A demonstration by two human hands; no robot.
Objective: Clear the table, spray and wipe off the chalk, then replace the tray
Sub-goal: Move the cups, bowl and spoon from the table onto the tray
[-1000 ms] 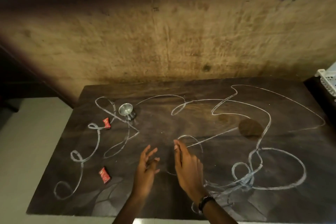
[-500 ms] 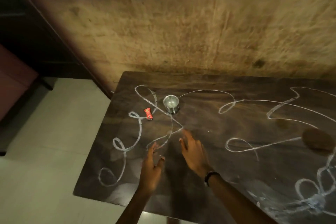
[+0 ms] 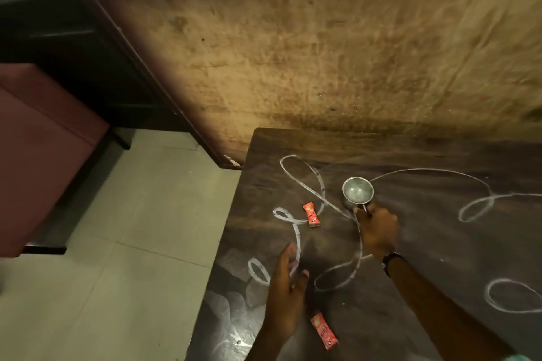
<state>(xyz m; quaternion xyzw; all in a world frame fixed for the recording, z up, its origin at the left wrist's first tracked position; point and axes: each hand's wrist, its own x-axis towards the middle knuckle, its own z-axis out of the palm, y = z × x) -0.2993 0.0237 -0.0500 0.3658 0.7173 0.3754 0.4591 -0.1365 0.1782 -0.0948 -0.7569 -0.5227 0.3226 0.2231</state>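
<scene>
Right hand point(image 3: 377, 227) pinches the near rim of the small steel cup point(image 3: 357, 192), which stands upright on the chalked tabletop point(image 3: 440, 243) just beyond its fingertips, while the open left hand point(image 3: 286, 293) hovers nearer the two red sachets.

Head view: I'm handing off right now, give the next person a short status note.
Right hand: fingers on the near rim of the steel cup, not yet lifted.
Left hand: open, holding nothing, above the table.
Two red sachets lie on the table: far one, near one.
Chalk lines unwiped. Tray, spray and cloth not in view.
Left: clear cup and sachets, spray, wipe, replace tray.
</scene>
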